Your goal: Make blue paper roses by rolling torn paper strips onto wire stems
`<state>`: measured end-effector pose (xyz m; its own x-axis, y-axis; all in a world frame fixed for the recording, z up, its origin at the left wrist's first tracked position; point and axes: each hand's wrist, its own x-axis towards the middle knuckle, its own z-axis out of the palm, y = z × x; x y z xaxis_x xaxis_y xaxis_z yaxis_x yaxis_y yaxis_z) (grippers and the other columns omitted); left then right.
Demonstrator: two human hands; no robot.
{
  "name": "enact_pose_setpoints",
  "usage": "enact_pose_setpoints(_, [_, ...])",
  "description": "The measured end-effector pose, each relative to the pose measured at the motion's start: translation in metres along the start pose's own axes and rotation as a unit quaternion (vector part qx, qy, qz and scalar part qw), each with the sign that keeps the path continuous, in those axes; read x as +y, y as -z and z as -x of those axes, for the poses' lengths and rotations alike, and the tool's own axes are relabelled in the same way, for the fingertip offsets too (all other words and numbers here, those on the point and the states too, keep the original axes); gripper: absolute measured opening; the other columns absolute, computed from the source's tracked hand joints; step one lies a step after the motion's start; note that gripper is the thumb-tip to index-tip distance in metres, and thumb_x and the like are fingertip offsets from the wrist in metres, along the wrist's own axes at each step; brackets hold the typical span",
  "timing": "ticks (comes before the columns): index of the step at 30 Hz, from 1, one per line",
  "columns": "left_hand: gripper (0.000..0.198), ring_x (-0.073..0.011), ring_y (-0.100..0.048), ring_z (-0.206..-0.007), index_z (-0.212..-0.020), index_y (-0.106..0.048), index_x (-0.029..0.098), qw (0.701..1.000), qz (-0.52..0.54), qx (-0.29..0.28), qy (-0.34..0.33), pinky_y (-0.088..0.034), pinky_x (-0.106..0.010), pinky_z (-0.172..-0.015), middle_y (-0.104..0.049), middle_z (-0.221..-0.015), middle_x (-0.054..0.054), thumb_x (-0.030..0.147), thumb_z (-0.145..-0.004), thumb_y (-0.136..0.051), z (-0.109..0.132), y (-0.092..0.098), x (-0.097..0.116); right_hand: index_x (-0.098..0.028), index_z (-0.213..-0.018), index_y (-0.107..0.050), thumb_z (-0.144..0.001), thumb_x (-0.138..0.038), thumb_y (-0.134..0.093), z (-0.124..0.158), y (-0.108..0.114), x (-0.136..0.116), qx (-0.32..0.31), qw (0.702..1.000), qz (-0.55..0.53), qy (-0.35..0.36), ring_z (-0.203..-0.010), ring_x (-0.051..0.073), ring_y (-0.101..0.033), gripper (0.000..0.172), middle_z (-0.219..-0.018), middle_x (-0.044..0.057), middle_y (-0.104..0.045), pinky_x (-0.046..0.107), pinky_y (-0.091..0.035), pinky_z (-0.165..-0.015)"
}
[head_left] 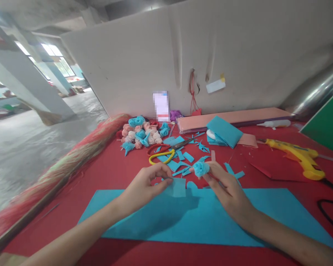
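My left hand pinches a small square of blue paper by its left edge, between thumb and fingers. A blue paper rose is held in my right hand, its petals facing left and its base hidden by the fingers. Hand and hand are a short way apart, above a large blue paper sheet lying flat on the red tabletop. Just beyond them lie blue paper scraps and scissors with red and yellow handles.
A pile of paper roses stands at back left. On the right are folded blue paper, a yellow glue gun with a black cord and a white bottle. Pink paper lies along the white panel.
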<state>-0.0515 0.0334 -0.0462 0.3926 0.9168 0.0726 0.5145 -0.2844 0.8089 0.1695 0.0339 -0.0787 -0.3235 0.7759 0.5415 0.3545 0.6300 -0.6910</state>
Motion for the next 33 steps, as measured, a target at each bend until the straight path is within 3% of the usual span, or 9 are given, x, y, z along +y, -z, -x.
enact_pose_setpoints(6, [0.012,-0.0108,-0.056,-0.067,-0.094,-0.054,0.018,0.997,0.077,-0.022,0.008,-0.044,-0.02,-0.057,-0.059,-0.077,0.0,0.021,-0.082,-0.055,0.005,0.006,0.034,-0.026,-0.079,-0.067,-0.093,-0.031,-0.05,-0.007,0.012,-0.037,-0.07,0.984,-0.138,-0.091,-0.086,0.015,-0.062,0.022,-0.09,0.001,-0.064,0.022,-0.052,-0.076])
enact_pose_setpoints(10, [0.016,-0.0116,-0.059,-0.075,-0.099,-0.054,0.021,0.993,0.114,-0.044,-0.005,-0.046,-0.021,-0.064,-0.062,-0.081,0.001,0.018,-0.084,-0.055,0.007,0.01,0.052,-0.03,-0.08,-0.07,-0.092,-0.028,-0.053,-0.007,0.016,-0.045,-0.072,0.979,-0.18,-0.065,-0.078,0.013,-0.062,0.021,-0.08,-0.003,-0.067,0.02,-0.053,-0.076])
enact_pose_setpoints(15, [0.029,-0.0103,-0.057,-0.076,-0.109,-0.051,0.028,0.982,0.181,-0.032,-0.036,-0.047,-0.019,-0.065,-0.061,-0.085,0.003,0.021,-0.083,-0.062,0.007,0.004,0.06,-0.034,-0.091,-0.069,-0.093,-0.025,-0.052,-0.002,0.022,-0.053,-0.015,0.987,-0.163,-0.005,-0.077,0.014,-0.062,0.019,-0.083,-0.002,-0.067,0.02,-0.053,-0.072])
enact_pose_setpoints(17, [0.034,-0.0102,-0.058,-0.078,-0.111,-0.051,0.03,0.979,0.198,-0.007,-0.049,-0.048,-0.018,-0.065,-0.06,-0.091,0.003,0.02,-0.081,-0.065,0.007,-0.002,0.062,-0.032,-0.091,-0.068,-0.095,-0.028,-0.05,-0.001,0.025,-0.055,0.0,0.989,-0.147,0.024,-0.076,0.014,-0.062,0.019,-0.08,-0.001,-0.065,0.021,-0.053,-0.069])
enact_pose_setpoints(19, [0.026,-0.0098,-0.057,-0.076,-0.103,-0.057,0.028,0.978,0.201,0.022,-0.058,-0.048,-0.017,-0.063,-0.06,-0.093,0.003,0.02,-0.08,-0.066,0.007,-0.008,0.065,-0.029,-0.086,-0.066,-0.096,-0.032,-0.047,-0.002,0.028,-0.056,0.004,0.991,-0.126,0.05,-0.072,0.014,-0.06,0.021,-0.076,0.0,-0.061,0.021,-0.052,-0.065])
enact_pose_setpoints(22, [0.013,-0.0086,-0.055,-0.066,-0.092,-0.059,0.025,0.976,0.191,0.079,-0.073,-0.047,-0.016,-0.056,-0.059,-0.08,0.004,0.02,-0.082,-0.064,0.006,-0.011,0.069,-0.025,-0.085,-0.063,-0.097,-0.038,-0.043,-0.004,0.03,-0.053,0.0,0.991,-0.113,0.078,-0.074,0.015,-0.059,0.026,-0.08,0.002,-0.06,0.023,-0.05,-0.064])
enact_pose_setpoints(27, [0.029,-0.0075,-0.047,-0.057,-0.106,-0.049,0.034,0.96,0.137,0.184,-0.159,-0.042,-0.016,-0.05,-0.052,-0.071,0.008,0.014,-0.087,-0.056,0.0,-0.004,0.07,-0.024,-0.081,-0.061,-0.096,-0.046,-0.04,-0.008,0.03,-0.044,-0.047,0.982,-0.169,0.065,-0.074,0.015,-0.053,0.034,-0.078,0.002,-0.057,0.026,-0.047,-0.066])
enact_pose_setpoints(30, [0.022,-0.0088,-0.052,-0.068,-0.083,-0.058,0.027,0.956,0.045,0.202,-0.21,-0.045,-0.018,-0.061,-0.055,-0.076,0.006,0.007,-0.086,-0.05,-0.004,0.001,0.068,-0.023,-0.073,-0.061,-0.094,-0.052,-0.04,-0.007,0.029,-0.042,-0.104,0.957,-0.271,-0.002,-0.069,0.014,-0.05,0.041,-0.072,0.001,-0.054,0.026,-0.045,-0.064])
enact_pose_setpoints(33, [0.025,-0.0108,-0.054,-0.069,-0.073,-0.06,0.022,0.969,0.033,0.152,-0.193,-0.046,-0.02,-0.06,-0.058,-0.076,0.003,0.005,-0.084,-0.045,-0.006,0.0,0.069,-0.023,-0.075,-0.06,-0.093,-0.052,-0.044,-0.003,0.026,-0.04,-0.156,0.904,-0.393,-0.066,-0.063,0.013,-0.047,0.038,-0.065,-0.001,-0.051,0.026,-0.041,-0.061])
